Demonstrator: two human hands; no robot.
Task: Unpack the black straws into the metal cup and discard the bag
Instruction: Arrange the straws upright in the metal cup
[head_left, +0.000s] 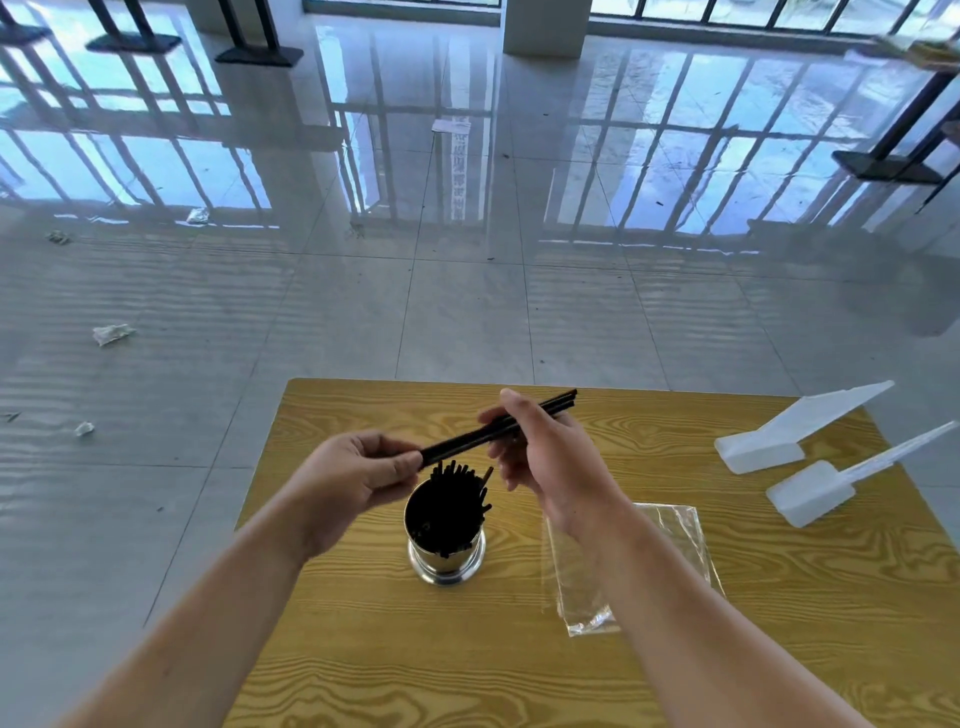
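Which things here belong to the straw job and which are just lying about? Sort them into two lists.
Belongs to the job:
- black straws held by left hand and right hand
- metal cup, already holding straws
- clear bag, flat on the table

Lying about:
- two white plastic pieces
- paper scraps on the floor

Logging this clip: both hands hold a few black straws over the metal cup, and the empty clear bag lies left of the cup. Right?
Not quite. In the head view the clear bag lies right of the metal cup, not left. Both hands, left and right, do hold black straws above it.
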